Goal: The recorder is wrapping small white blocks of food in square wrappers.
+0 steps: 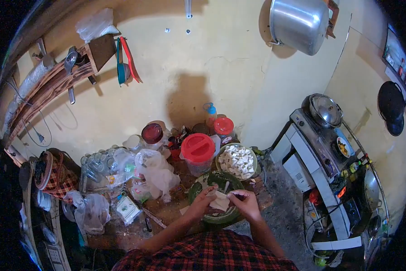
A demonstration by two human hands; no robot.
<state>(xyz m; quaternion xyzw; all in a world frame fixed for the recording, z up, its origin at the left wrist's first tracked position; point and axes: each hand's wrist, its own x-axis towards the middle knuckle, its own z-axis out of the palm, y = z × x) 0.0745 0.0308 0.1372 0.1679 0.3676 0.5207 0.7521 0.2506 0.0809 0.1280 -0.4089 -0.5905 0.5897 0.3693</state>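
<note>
Both hands hold a pale, flat, thin wrapper-like sheet (220, 201) above a green basin (198, 186). My left hand (203, 202) grips its left side, and my right hand (245, 203) pinches its right edge between thumb and fingers. White residue smears the inside of the basin, where a spoon-like utensil (227, 185) leans, its lower part hidden by the sheet. Just beyond, to the right, a pale green bowl (255, 168) is heaped with small white folded pieces (237, 159). A clear container with a red lid (198, 148) stands behind the basin.
Plastic bags (155, 169) and a tray of glasses (96, 166) crowd the wooden table's left side. A knife (154, 217) lies near its front edge. Jars with lids (152, 133) line the wall. To the right stands a stove (313, 142) with a lidded pan (325, 110).
</note>
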